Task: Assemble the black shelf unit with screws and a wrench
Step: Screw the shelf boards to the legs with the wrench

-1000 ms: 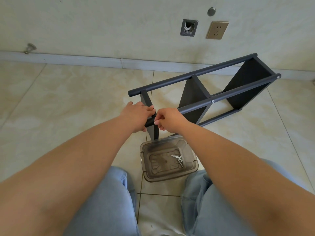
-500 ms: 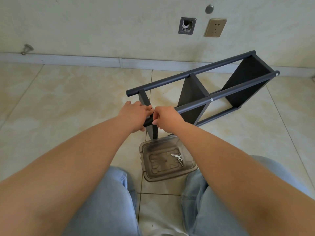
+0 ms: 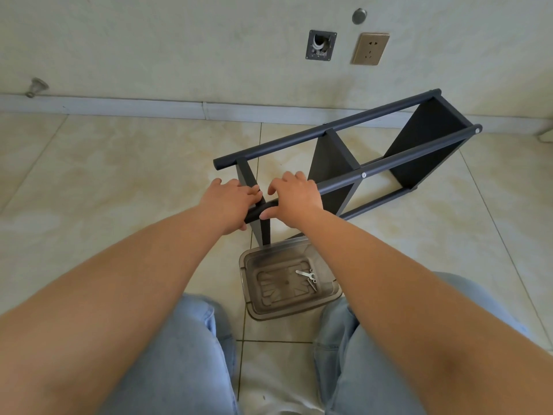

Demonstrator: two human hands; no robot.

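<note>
The shelf [image 3: 353,163] is lying on its side on the tiled floor [image 3: 119,175], running from the middle of the view out toward two o'clock. It is matte black: round rails joined by flat panels. Three rails are showing, two on top and one low against the floor, and three panels are standing on edge between them. The near top rail [image 3: 398,158] is carrying two silver screw heads, one at its middle and one at its far tip.

The left hand [image 3: 230,202] is resting at the near end of that rail, fingers curled over the nearest panel, though whether it is truly gripping I cannot tell. The right hand [image 3: 294,199] is sitting just beside it at three o'clock, thumb touching the rail from below and fingers spread loosely above, not closed around it. The two hands are close but not touching.

At six o'clock from the shelf, just beside its near panel, one clear smoky tray [image 3: 254,298] is sitting on the floor between the person's two knees in light jeans [image 3: 185,354]. Inside it one small silver wrench [image 3: 305,274] is lying with a few loose screws [image 3: 312,283]; their count is too small to tell.

At twelve o'clock, the wall is bearing one brass socket [image 3: 370,48], one open box [image 3: 320,45] and one round cap [image 3: 359,16].
</note>
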